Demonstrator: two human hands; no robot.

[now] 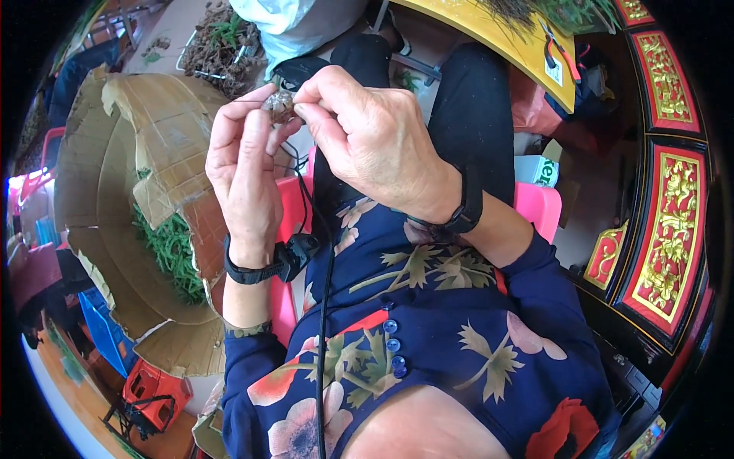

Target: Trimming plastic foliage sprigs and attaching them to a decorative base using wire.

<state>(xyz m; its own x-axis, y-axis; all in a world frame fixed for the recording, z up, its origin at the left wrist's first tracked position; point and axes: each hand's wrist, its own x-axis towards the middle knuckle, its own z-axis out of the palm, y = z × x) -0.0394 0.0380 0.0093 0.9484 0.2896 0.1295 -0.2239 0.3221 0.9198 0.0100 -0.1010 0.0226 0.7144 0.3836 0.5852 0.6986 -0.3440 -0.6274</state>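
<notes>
Between the fingertips of my left hand [248,157] is a small roundish whitish-brown piece [281,105], perhaps a pine cone; its exact kind is hard to make out. A thin dark wire or stem [243,101] sticks out from it to the left. Thumb and forefinger of my right hand [375,134] are pinched together right beside the piece, at its right side. Whatever lies between those two fingers is too small to name. Both hands are raised above my lap, and each wrist wears a black strap.
To my left stands a torn cardboard box [164,172] holding green artificial sprigs [172,252]. A yellow table [466,27] with red-handled pliers [560,53] is ahead right. Beyond my knees are a white bag [302,27] and a basket of brown pieces [222,50]. A black cable [325,306] hangs before me.
</notes>
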